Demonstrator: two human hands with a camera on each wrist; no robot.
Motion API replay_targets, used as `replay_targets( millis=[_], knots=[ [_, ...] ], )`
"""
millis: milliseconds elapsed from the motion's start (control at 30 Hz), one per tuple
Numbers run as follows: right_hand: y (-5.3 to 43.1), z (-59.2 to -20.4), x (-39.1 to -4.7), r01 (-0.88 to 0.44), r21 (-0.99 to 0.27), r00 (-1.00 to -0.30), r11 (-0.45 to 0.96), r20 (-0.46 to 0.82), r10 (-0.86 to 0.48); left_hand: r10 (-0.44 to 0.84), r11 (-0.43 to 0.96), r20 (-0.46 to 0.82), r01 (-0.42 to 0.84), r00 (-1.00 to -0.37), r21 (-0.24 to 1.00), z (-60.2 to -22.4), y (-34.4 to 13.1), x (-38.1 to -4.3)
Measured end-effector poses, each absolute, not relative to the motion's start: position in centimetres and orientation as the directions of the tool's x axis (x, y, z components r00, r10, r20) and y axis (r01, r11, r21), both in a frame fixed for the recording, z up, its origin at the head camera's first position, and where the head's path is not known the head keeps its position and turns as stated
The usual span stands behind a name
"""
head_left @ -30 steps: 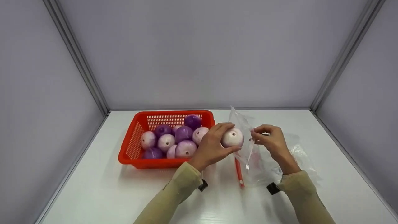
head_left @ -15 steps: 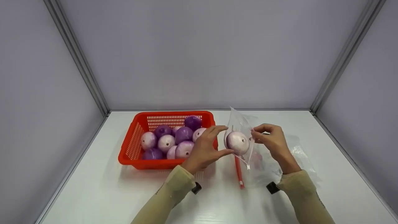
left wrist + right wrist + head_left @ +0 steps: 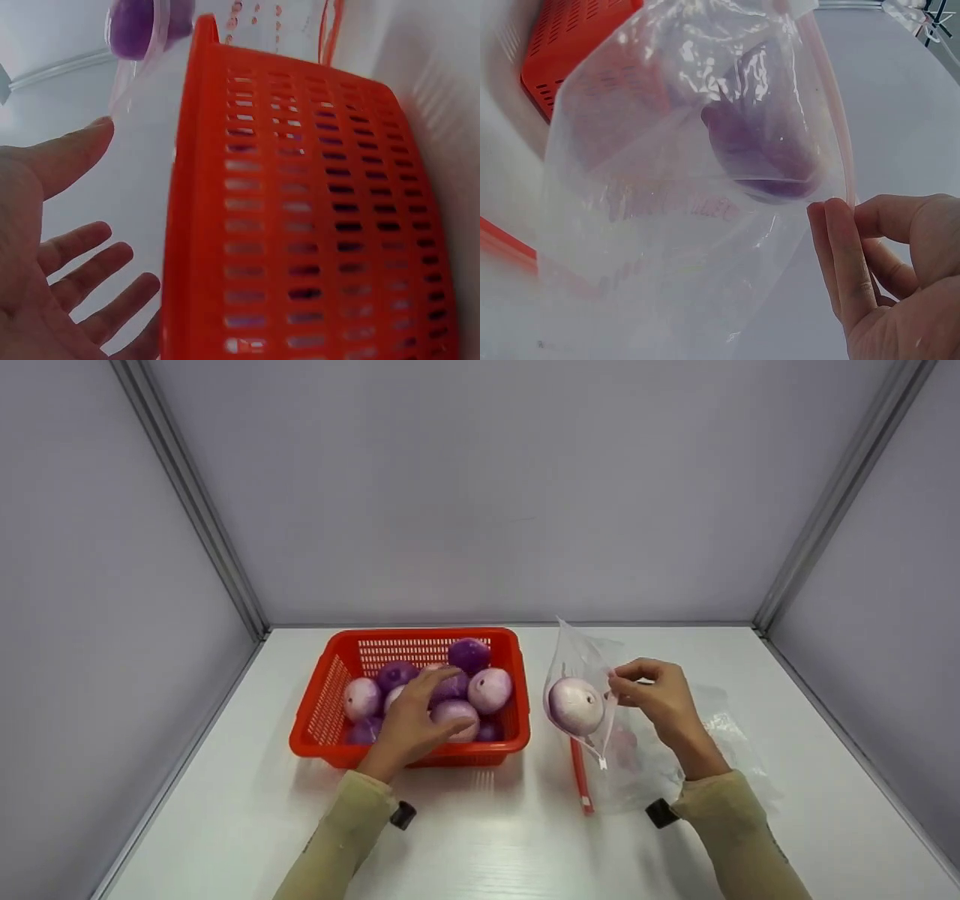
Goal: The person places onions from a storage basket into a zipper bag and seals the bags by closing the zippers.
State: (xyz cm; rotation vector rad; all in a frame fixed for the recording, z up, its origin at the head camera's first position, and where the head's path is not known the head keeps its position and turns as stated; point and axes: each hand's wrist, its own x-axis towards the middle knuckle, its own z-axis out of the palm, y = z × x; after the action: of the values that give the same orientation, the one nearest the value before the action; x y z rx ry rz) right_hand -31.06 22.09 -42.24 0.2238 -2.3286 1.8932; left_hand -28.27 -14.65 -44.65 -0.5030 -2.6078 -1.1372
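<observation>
My right hand (image 3: 656,701) pinches the edge of a clear zip bag (image 3: 574,649) by its mouth. Inside that bag, near the opening, sits a pale purple onion (image 3: 576,706); in the right wrist view the onion (image 3: 761,150) shows through the plastic. My left hand (image 3: 411,727) is over the front of the red basket (image 3: 315,750), fingers spread and holding nothing. Beneath and around it lie several purple and white onions (image 3: 490,691), some partly hidden by the hand. The left wrist view shows the left hand (image 3: 67,247) beside the basket wall (image 3: 300,210).
A thin red strip (image 3: 581,780) lies on the white table (image 3: 480,840) between basket and bag. Right of it, more clear plastic bags (image 3: 731,750) lie flat under the right forearm. Grey panels (image 3: 487,510) enclose the table at the back and sides.
My left hand has let go of the onion, which now rests in the bag, and has moved left over the basket. The right hand stays at the bag's edge.
</observation>
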Motion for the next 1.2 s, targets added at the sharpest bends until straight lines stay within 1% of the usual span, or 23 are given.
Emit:
replay_targets(
  millis=[133,233,500,833,1000,1200],
  knots=[
    [22.2,-42.3,-31.1,-0.183,-0.962,-0.983,0.201,0.181,-0.029,0.209,0.661,0.314,0.37,-0.926,0.653,-45.4,-16.1,-28.0],
    [22.1,-42.3,-31.1,-0.175,-0.963,-0.985,0.205,0.172,-0.03,0.214,0.65,0.3,0.364,-0.93,0.667,-45.7,-16.6,-27.8],
    [22.0,-42.3,-31.2,-0.177,-0.965,-0.984,0.195,0.175,-0.029,0.193,0.67,0.206,0.282,-0.959,0.687,-45.7,-16.6,-27.8],
    [22.2,-42.6,-31.2,-0.168,-0.964,-0.986,0.204,0.166,-0.027,0.193,0.693,0.143,0.238,-0.971,0.68,-45.7,-16.3,-28.2],
    [22.2,-42.7,-31.0,-0.155,-0.968,-0.988,0.198,0.153,-0.028,0.216,0.67,0.165,0.269,-0.962,0.692,-45.8,-16.3,-28.1],
    [22.2,-42.3,-31.0,-0.187,-0.962,-0.982,0.2,0.184,-0.036,0.224,0.625,0.298,0.371,-0.928,0.686,-45.6,-16.5,-28.0]
  ],
)
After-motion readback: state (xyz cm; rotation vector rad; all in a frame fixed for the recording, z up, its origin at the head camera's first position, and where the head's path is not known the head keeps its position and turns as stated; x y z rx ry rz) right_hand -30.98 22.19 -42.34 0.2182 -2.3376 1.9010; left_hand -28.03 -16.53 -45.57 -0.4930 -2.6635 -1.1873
